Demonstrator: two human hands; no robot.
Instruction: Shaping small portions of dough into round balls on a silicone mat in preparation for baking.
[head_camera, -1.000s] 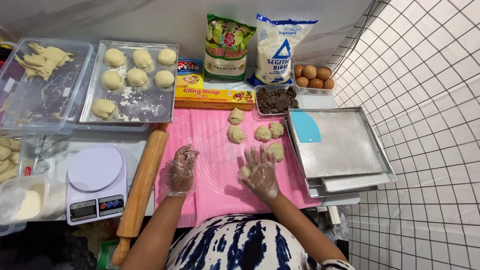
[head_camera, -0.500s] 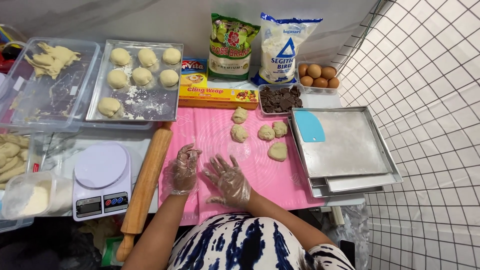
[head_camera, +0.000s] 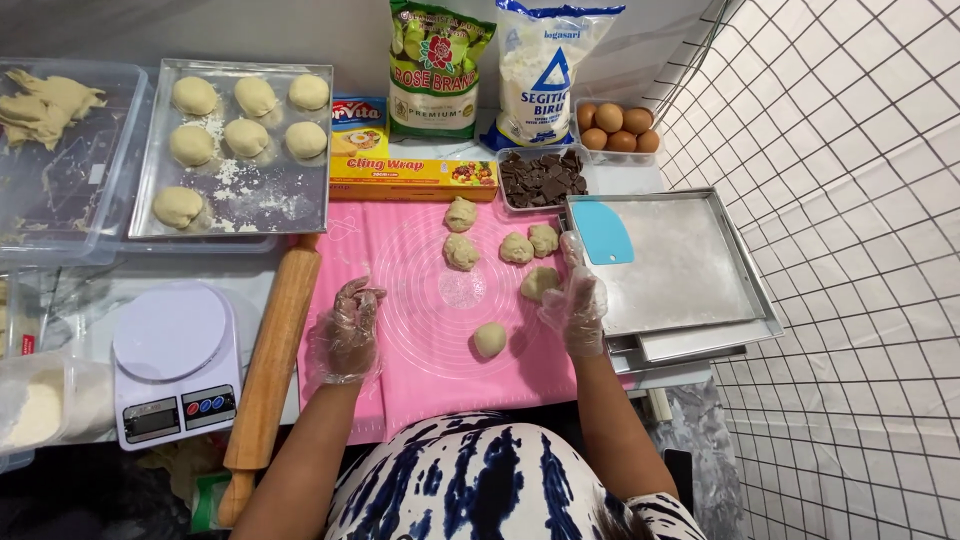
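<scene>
1. A pink silicone mat (head_camera: 420, 350) covers the middle of the work table, with the person's two gloved hands over it.
2. An empty metal tray (head_camera: 690, 270) sits at the mat's right edge, a light blue scraper (head_camera: 601, 232) lying in its near-left corner.
3. A second metal tray (head_camera: 245, 190) at upper left carries seven shaped dough balls on scattered flour.
4. A wooden rolling pin (head_camera: 268, 375) lies along the mat's left edge, beside a white kitchen scale (head_camera: 172, 362).
5. The left hand (head_camera: 345, 335), in a clear plastic glove, hovers over the mat's left part with fingers loosely curled and half open, holding nothing.
6. The right hand (head_camera: 577, 305), also gloved, rests at the mat's right edge beside the empty tray, fingers relaxed and pointing away from the person; its fingertips lie just beside a rough dough piece (head_camera: 538, 283), and whether they touch it cannot be told.
7. Four more rough dough pieces (head_camera: 461, 252) lie clustered farther up the mat.
8. A smooth rounded dough ball (head_camera: 489, 340) sits alone on the mat between the two hands, touched by neither.
</scene>
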